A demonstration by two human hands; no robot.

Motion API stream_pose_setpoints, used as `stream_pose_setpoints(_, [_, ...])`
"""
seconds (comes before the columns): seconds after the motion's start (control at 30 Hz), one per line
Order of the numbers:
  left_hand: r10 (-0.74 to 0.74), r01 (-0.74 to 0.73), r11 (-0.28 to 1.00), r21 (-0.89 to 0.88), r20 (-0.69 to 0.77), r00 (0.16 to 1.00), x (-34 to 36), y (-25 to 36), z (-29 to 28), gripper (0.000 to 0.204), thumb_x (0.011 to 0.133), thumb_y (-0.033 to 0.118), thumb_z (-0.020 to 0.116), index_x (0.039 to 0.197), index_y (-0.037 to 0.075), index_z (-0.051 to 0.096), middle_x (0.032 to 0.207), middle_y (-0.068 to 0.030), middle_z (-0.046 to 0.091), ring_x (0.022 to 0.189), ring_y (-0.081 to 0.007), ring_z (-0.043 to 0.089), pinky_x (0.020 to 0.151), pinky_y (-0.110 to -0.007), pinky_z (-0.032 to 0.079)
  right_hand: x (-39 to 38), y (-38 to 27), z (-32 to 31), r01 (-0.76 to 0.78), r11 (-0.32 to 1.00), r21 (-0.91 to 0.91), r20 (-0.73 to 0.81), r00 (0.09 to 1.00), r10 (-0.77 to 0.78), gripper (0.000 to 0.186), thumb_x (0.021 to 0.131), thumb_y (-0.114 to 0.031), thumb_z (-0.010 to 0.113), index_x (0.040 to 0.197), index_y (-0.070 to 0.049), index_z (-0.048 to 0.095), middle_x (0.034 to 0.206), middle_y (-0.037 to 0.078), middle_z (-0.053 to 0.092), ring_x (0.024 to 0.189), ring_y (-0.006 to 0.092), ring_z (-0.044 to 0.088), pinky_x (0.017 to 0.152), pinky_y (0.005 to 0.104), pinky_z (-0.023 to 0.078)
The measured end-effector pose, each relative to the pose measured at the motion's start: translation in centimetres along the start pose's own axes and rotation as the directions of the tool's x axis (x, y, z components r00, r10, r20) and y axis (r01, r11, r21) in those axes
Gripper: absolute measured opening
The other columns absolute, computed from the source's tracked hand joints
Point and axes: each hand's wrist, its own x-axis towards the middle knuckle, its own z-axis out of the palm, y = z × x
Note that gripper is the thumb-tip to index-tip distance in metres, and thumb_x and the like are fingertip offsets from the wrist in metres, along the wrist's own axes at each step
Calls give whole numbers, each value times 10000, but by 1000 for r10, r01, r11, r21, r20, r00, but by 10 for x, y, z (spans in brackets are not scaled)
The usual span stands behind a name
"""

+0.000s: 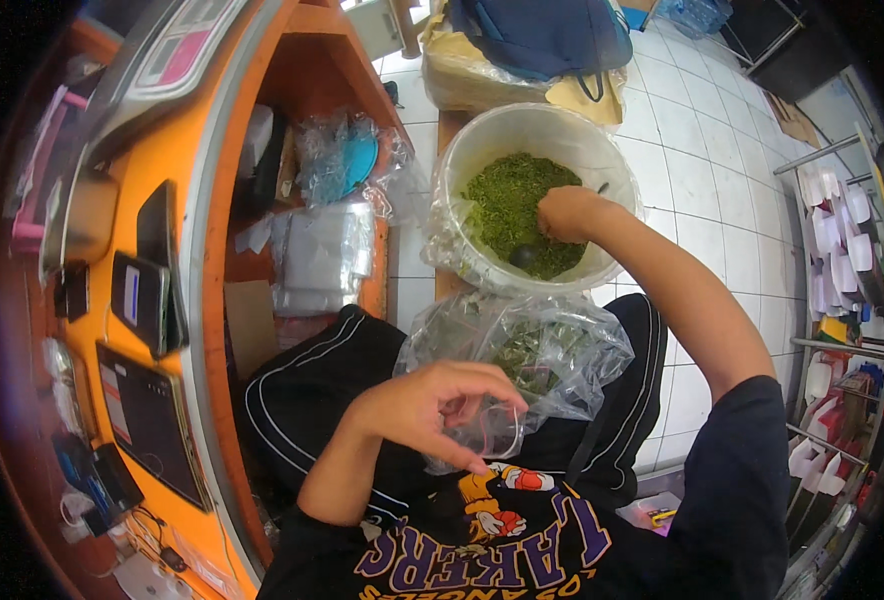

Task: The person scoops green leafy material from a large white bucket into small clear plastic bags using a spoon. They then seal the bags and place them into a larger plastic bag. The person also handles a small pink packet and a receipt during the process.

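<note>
Inside the white tub (pixel 477 150), right hand (pixel 567 214) grips a dark scoop (pixel 524 257) in green shreds (pixel 507 195); left hand (pixel 437 405) curls at clear plastic (pixel 502 432), whether gripping I can't tell. Tilting the scoop while lifting could scatter shreds onto the floor (pixel 697 190).

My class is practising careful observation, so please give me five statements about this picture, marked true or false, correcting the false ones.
1. The right hand holds a dark spoon in the pale bucket. True.
2. The bucket's contents are red. False: they are green leafy bits.
3. Both hands are inside the bucket. False: the left hand is outside it.
4. A clear plastic bag lies on the bucket's near side. True.
5. A dark blue bag lies beyond the bucket. True.
</note>
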Motion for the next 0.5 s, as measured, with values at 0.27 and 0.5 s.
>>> stream_pose_setpoints(0.27, [-27,28,996,-90,3,1000,3,-11,-11,668,656,121,838,1265,64,570,1036,-28,595,578,-45,426,511,-189,361,-3,-5,-4,234,942,241,185,942,-281,159,742,-78,623,869,-37,708,874,204,681,805,359,663,732,444,529])
stream_pose_setpoints(0.5, [-48,46,995,-91,-13,999,14,-5,-12,677,669,65,821,1290,57,552,1097,-50,568,599,-48,433,529,-191,377,10,11,-15,111,990,87,-393,917,-68,127,754,-41,565,791,-13,683,794,199,667,777,352,661,715,426,539])
